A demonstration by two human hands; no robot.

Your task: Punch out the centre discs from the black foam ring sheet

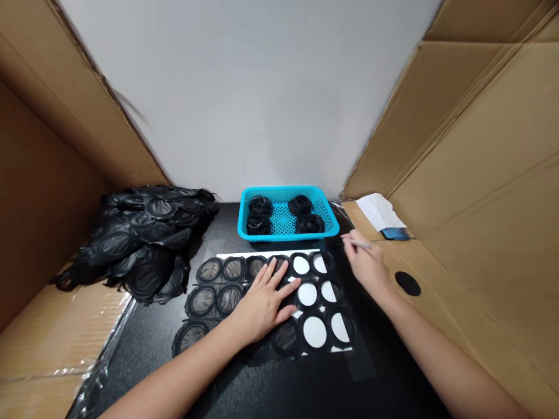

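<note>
The left hand [264,302], fingers spread apart, lay on the black ring sheet [286,336] beneath them; even pressure suited this. White backing [314,331] showed right of its fingertips. Beyond, the right hand [365,262] pinched a slim pale tool [360,243], best gripped lightly.

a creased white paper [379,212] lies against a blue item [392,234], perhaps a packet, on brown cardboard [454,314].

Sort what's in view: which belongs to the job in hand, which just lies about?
Probably in use:
rows of black rings, left hand on them
slim tool, in the right hand
turquoise basket of black bundles
pile of black pieces

Apparently lying about:
white paper
blue item
black disc
</note>
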